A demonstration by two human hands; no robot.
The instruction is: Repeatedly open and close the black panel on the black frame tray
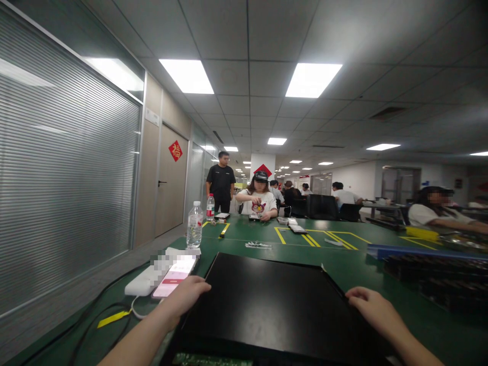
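A large flat black panel [274, 300] lies on the green table [247, 239] right in front of me. My left hand [186, 295] grips its left edge, fingers curled over the rim. My right hand [371, 305] holds the right edge the same way, near the far right corner. A strip of green circuit board [213, 360] shows under the panel's near edge.
A lit phone [175, 277] and a white power strip [145, 282] with cables lie left of the panel. Two water bottles [194, 223] stand further back. Black trays [434, 279] sit at the right. Several people sit or stand at the far tables.
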